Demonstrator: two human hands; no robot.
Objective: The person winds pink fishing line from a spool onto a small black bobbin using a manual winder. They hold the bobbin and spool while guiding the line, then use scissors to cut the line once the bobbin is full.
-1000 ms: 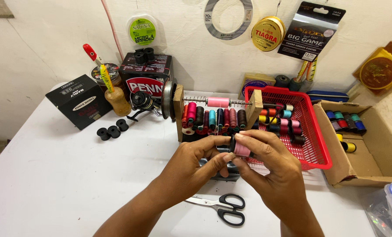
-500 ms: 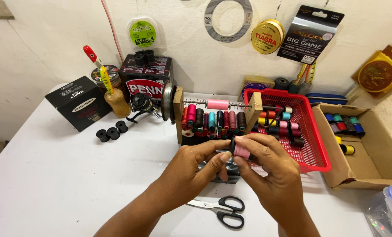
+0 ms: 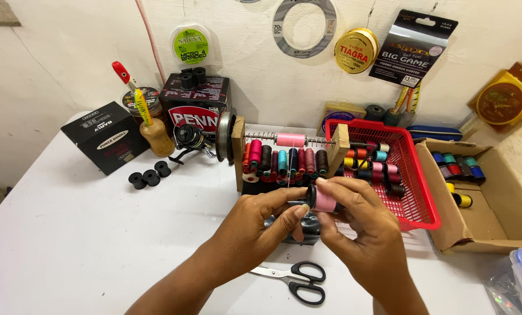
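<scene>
My right hand (image 3: 363, 233) grips a small black spool wound with pink thread (image 3: 323, 200) over the table's middle. The fingertips of my left hand (image 3: 261, 224) pinch at the spool's left end, where a thin thread runs up to a pink spool (image 3: 290, 140) on the rod of a wooden winder stand (image 3: 237, 153). Rows of coloured thread spools (image 3: 284, 163) sit inside that stand, just behind my hands.
Black-handled scissors (image 3: 293, 280) lie near the table's front. A red basket (image 3: 416, 198) of spools and a cardboard box (image 3: 494, 198) stand right. A fishing reel (image 3: 191, 140), dark boxes (image 3: 106, 137), three black bobbins (image 3: 150, 176) sit left. Line packs hang on the wall.
Both hands have stayed on the pink spool with only slight finger shifts. The view has tilted a little.
</scene>
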